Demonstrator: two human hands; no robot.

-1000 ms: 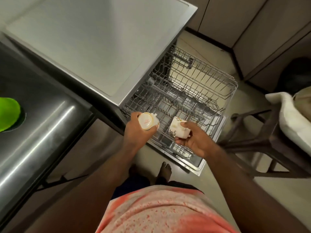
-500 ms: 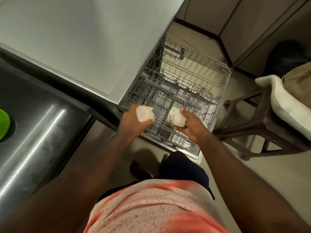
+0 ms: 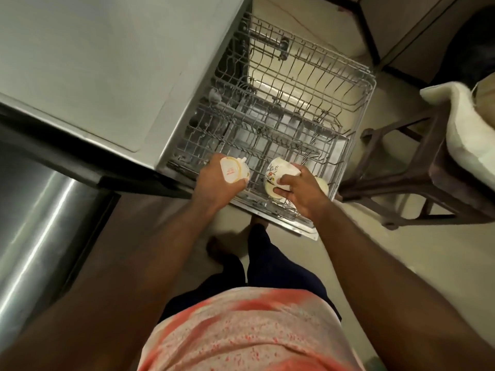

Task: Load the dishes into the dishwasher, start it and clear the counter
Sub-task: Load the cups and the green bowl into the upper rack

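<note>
1. The big grey dishwasher [image 3: 107, 62] is open, next to a shiny steel surface [image 3: 40, 210].
2. Its lower rack [image 3: 267, 145] is pulled out over the floor.
3. The left hand [image 3: 219, 186] grips a cream cup [image 3: 234, 171] over the rack's near left edge.
4. The right hand [image 3: 300, 192] grips a flowered cup [image 3: 278, 171], tipped sideways, over the rack's near right corner.

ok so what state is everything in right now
grey steel dishwasher door, open, lying flat
upper wire rack, pulled out
lower wire rack, pulled out over the door
cream cup with red print, held in left hand over the lower rack
white floral cup, tilted, held in right hand at the lower rack
</note>
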